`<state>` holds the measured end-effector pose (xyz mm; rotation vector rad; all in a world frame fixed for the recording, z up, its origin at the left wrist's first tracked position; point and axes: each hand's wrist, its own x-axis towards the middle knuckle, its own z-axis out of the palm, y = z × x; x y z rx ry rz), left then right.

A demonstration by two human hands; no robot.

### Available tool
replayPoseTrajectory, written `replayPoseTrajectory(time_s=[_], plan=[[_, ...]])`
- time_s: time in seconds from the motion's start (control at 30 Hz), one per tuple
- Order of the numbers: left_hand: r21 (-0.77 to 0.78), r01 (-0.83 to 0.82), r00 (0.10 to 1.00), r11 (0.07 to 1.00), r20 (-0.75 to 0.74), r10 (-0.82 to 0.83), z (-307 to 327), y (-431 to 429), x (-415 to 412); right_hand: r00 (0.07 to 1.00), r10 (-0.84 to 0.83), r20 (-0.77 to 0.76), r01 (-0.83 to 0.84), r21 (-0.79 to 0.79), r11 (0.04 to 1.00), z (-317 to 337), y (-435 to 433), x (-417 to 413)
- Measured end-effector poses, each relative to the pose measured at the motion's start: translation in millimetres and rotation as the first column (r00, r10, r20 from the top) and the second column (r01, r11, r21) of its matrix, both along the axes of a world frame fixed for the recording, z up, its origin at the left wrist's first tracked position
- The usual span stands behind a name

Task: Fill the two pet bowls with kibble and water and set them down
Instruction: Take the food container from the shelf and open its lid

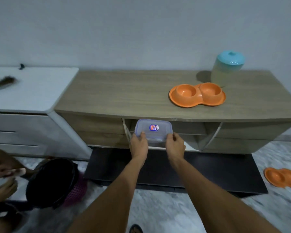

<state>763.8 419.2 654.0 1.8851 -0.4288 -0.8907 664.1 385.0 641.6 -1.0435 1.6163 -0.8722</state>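
Note:
An orange double pet bowl (197, 95) stands on the wooden cabinet top (124, 91) at the right; both of its cups look empty. Behind it is a pale jar with a teal lid (227, 68). A clear plastic container with a blue-rimmed lid and a label (154, 130) is held in front of the cabinet's open shelf. My left hand (139, 143) grips its near left edge and my right hand (175, 145) its near right edge. A second orange double bowl (282, 178) lies on the floor at the right.
A white cabinet (32, 91) with a brush (6, 81) on it adjoins the left. A dark mat (175, 172) lies below the wooden cabinet. At lower left are a black-lined purple basket (57, 182) and another person's hands (3, 170).

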Motion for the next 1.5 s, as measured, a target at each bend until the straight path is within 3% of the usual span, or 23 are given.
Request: replayPoseTrajectory(time_s=[0.17,0.5,0.73,1.27,1.43,1.5], plan=[[-0.021,0.008,0.996,1.0,0.092,-0.006,35.1,-27.0,6.1,0.999,0.002,0.033,0.0,-0.058,0.998,44.2,-28.5,3.6],[-0.188,0.022,0.997,0.982,0.079,-0.007,62.0,-138.2,57.4,0.998,0.027,0.064,-0.02,-0.104,0.994,67.1,-139.0,54.9],[-0.161,0.077,0.996,0.984,0.064,-0.067,47.9,-204.0,95.5,0.999,-0.017,0.049,0.021,-0.088,0.996,54.6,-201.4,84.7],[-0.039,0.101,0.994,0.994,0.044,-0.099,15.8,-231.5,111.3,0.998,0.049,-0.029,-0.051,-0.047,0.998,38.2,-232.1,91.8],[-0.032,0.092,0.988,0.995,0.127,-0.088,18.2,-236.1,122.4,0.992,0.004,-0.124,-0.016,-0.098,0.995,38.1,-245.5,90.7],[0.04,0.036,0.977,0.999,0.209,-0.043,27.0,-247.7,133.3,0.979,-0.03,-0.199,0.006,-0.119,0.993,41.7,-259.1,93.2]])
